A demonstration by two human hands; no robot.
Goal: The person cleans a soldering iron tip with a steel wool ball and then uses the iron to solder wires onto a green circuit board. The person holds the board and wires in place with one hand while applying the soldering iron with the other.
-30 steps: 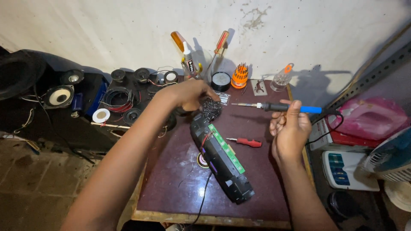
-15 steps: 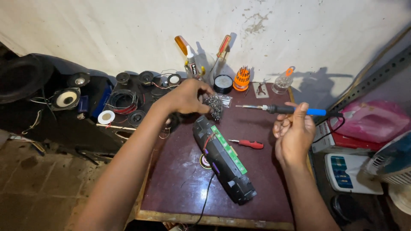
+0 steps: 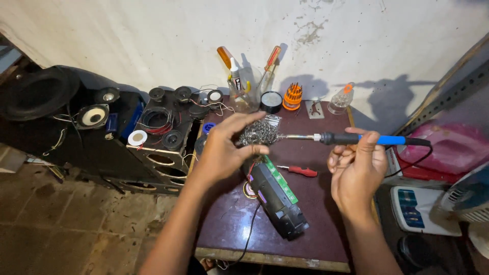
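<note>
Left hand [image 3: 224,153] holds wire wool [image 3: 259,133] against soldering iron [image 3: 356,138] in right hand [image 3: 356,170]

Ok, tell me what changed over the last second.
The left hand lifted the wire wool off the black device and raised it. The right hand brought the soldering iron across, its tip now in the wool. The device and the red screwdriver stayed put.
</note>
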